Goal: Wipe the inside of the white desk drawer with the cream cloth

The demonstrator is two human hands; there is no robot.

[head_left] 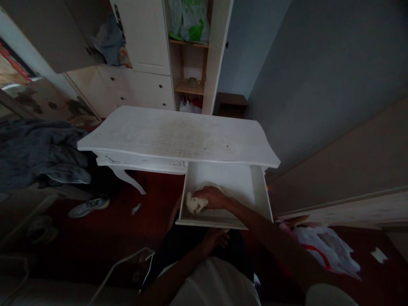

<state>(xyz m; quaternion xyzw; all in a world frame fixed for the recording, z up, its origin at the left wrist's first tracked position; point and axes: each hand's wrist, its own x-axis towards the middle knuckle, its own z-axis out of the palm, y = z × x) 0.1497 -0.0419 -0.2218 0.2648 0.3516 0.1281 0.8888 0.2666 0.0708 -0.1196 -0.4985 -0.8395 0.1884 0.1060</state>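
A crumpled cream-coloured cloth [193,205] is held by the right hand [211,197] inside an open white wooden drawer [213,222], toward its left front corner. The fingers of that hand are closed over the cloth from above, and the bunched part bulges out past them on the left; the grip is presumably made this way so that the soft fabric is gathered into one wad and can be pressed down flat. Whether the drawer's bottom is touched by the fingertips themselves cannot be told.

The drawer is drawn out from beneath the white wavy-edged wooden surface [137,127], which apparently lets its inside be reached from above. Its front edge is set just over the dark-clothed lap [191,242], close to the body, so the right arm is brought in across its right front part.

The left hand [215,240] is rested at the lap, just below the drawer front, with its fingers loosely bent and slightly apart; nothing is seen in it. The drawer does not appear to be steadied by it, probably because support is given by the drawer's own fit.
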